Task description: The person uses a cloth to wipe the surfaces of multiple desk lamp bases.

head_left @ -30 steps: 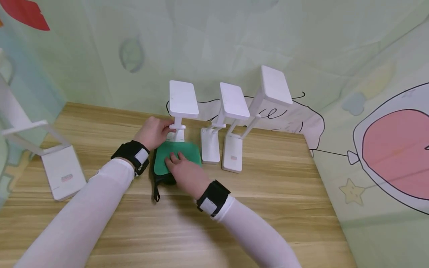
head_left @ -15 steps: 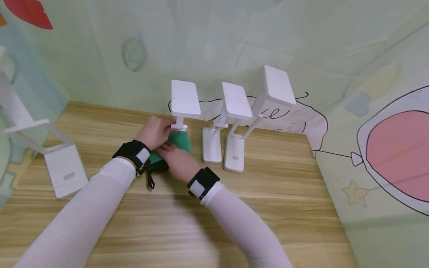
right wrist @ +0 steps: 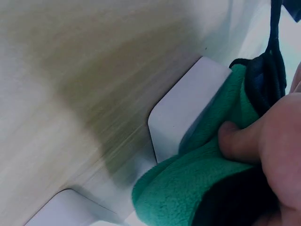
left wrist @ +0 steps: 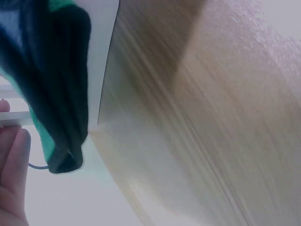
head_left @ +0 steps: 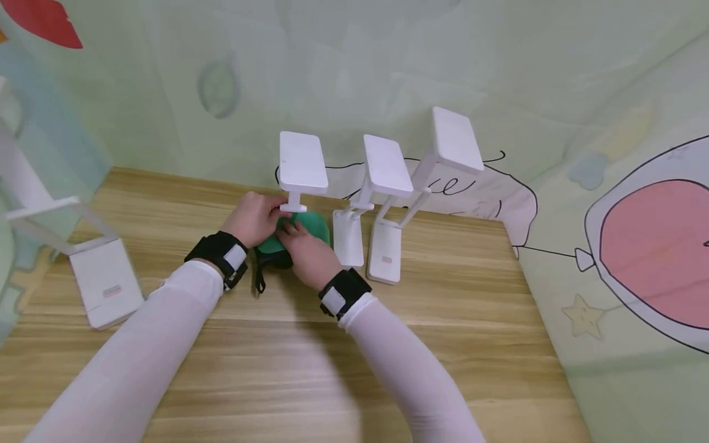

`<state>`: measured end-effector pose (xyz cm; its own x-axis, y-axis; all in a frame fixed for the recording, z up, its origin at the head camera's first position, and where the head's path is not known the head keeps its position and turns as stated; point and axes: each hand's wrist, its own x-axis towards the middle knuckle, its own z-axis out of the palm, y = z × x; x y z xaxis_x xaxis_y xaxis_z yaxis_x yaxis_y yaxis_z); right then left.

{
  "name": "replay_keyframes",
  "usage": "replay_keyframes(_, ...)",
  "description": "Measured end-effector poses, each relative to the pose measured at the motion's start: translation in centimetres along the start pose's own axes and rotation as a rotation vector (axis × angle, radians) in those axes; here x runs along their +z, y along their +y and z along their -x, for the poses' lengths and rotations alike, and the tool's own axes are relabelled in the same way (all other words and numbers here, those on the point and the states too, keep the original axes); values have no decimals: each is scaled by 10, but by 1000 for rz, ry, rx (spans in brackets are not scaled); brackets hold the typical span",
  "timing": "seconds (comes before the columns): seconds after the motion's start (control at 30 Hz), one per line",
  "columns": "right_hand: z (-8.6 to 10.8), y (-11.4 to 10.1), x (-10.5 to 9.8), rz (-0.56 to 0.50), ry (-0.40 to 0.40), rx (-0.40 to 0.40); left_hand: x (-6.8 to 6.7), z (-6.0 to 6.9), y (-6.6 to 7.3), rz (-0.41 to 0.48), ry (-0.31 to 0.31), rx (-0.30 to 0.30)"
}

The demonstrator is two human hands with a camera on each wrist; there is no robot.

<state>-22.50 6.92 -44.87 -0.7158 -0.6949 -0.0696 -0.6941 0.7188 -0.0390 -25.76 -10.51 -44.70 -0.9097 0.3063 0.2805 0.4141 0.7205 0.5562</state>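
Observation:
A white folding lamp [head_left: 301, 161] stands at the back, left of two similar ones. My left hand [head_left: 252, 219] pinches its hinge bar; fingers [left wrist: 15, 155] and the bar show at the edge of the left wrist view. My right hand [head_left: 310, 255] grips a green cloth [head_left: 314, 226] with black backing and a black loop, held against the lamp's base. In the right wrist view, the thumb of my right hand [right wrist: 282, 146] presses the fuzzy green cloth [right wrist: 164, 193] beside the white base [right wrist: 188, 103]. The cloth covers much of that base.
Two more white lamps [head_left: 348, 237] [head_left: 384, 252] stand close on the right. Another lamp [head_left: 106, 284] is at the far left, beside my left sleeve. A printed fabric wall [head_left: 354, 80] rises behind the wooden table [head_left: 443, 344].
My right hand and the cloth went left, then back right, and now lie farther back over the lamp's base. My left hand keeps its pinch at the hinge.

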Motion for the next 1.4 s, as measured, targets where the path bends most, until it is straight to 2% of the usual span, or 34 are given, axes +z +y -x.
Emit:
replay_keyframes(0.23, 20, -11, -1, 44, -58, 40, 2, 1, -2, 11, 13, 4)
replay_keyframes(0.5, 38, -28, -3, 143, -95, -12, 0, 0, 0, 15, 32, 10)
replay_keyframes(0.67, 41, -33, 0, 138, -73, -74, 1, 1, -1, 15, 43, 12)
replay_keyframes(0.87, 33, -31, 6, 86, -40, -158, 4, 3, -3, 17, 84, 26)
replay_keyframes(1.1, 18, -22, 6, 1, -17, -194, 4, 3, -3, 18, 70, 10)
replay_keyframes(1.4, -3, -11, 4, -9, 11, -136, 2, 3, 0, 6, 49, -7)
